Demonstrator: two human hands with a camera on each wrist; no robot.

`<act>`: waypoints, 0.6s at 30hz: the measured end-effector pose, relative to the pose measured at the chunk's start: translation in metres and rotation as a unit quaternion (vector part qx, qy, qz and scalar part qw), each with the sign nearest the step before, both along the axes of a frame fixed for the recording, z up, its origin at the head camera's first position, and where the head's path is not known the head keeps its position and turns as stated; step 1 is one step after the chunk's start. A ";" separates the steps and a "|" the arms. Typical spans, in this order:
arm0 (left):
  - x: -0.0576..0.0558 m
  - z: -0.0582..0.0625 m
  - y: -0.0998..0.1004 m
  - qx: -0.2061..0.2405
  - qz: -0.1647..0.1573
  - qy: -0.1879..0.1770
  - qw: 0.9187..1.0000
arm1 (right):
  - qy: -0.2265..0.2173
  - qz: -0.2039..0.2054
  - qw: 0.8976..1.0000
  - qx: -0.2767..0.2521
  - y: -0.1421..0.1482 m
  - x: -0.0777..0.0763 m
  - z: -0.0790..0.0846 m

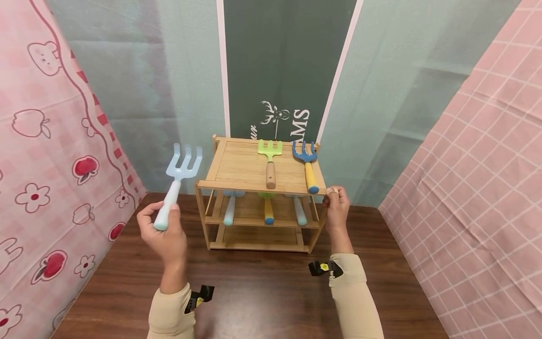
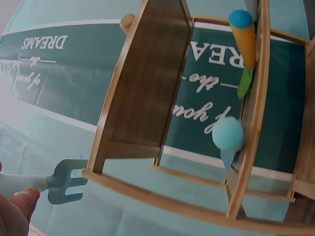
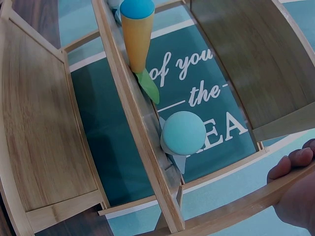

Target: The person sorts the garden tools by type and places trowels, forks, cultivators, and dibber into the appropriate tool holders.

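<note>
My left hand (image 1: 165, 230) grips the pale handle of a light blue toy garden fork (image 1: 179, 172), its tines pointing up, to the left of a wooden shelf (image 1: 237, 162). In the left wrist view the fork's tines (image 2: 69, 182) show near a shelf post. With its fingers curled, my right hand (image 1: 337, 207) holds the shelf's front right corner. On the top board lie a green fork (image 1: 270, 149) with a wooden handle and a blue fork (image 1: 311, 176) with a yellow handle.
On the middle tier lie a yellow-handled green tool (image 1: 268, 212) and two pale-handled tools, one left (image 1: 230, 212) and one right (image 1: 299, 211). The shelf stands on a dark wooden table (image 1: 262, 292). Patterned cloths hang left (image 1: 55, 155) and right (image 1: 457, 188), with a green-grey cloth (image 1: 190, 70) behind.
</note>
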State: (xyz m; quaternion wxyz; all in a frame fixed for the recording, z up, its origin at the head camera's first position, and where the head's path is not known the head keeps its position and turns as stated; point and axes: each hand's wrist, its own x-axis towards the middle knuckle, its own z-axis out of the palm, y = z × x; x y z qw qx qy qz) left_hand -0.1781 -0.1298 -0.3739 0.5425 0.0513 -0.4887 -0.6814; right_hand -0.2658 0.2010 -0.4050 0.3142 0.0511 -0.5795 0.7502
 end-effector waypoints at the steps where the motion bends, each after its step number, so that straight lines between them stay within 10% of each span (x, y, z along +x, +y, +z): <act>1: -0.001 0.001 0.001 -0.002 -0.003 0.004 1.000 | 0.001 0.000 1.000 0.001 0.000 0.000 0.000; 10: 0.001 0.019 0.021 -0.001 -0.044 0.048 0.998 | 0.007 0.003 1.000 0.001 0.001 0.000 -0.001; 18: -0.021 0.003 0.024 -0.021 -0.037 0.041 0.998 | 0.007 0.002 1.000 0.005 0.000 0.001 -0.001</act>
